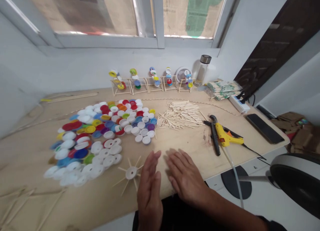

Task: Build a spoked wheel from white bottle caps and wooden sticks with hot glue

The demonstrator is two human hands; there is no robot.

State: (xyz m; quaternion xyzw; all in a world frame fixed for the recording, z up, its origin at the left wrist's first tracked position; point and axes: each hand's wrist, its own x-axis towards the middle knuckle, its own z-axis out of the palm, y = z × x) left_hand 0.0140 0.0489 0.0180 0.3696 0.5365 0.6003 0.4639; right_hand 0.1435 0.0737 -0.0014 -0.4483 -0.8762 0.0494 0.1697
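Observation:
My left hand [150, 187] is held on edge at the table's front, fingers stretched out, with nothing in it. Just left of it lies a white bottle cap with sticks [131, 173] radiating from its rim like spokes; the hand hides part of its right side. My right hand [186, 174] is palm down, fingers extended, and also holds nothing. A gap separates the two hands. Beyond them are a wide spread of coloured bottle caps [96, 124] and a heap of short wooden sticks [180, 114]. To the right, a yellow hot glue gun [225, 136] rests on the table.
Several small cap-wheel models on stick frames [155, 81] line the wall beside a small fan [183, 74] and a glass bottle [202, 71]. Packed sticks [223, 89], a power strip [239, 104] and a phone [264, 127] occupy the right. Stick frames [27, 201] lie front left.

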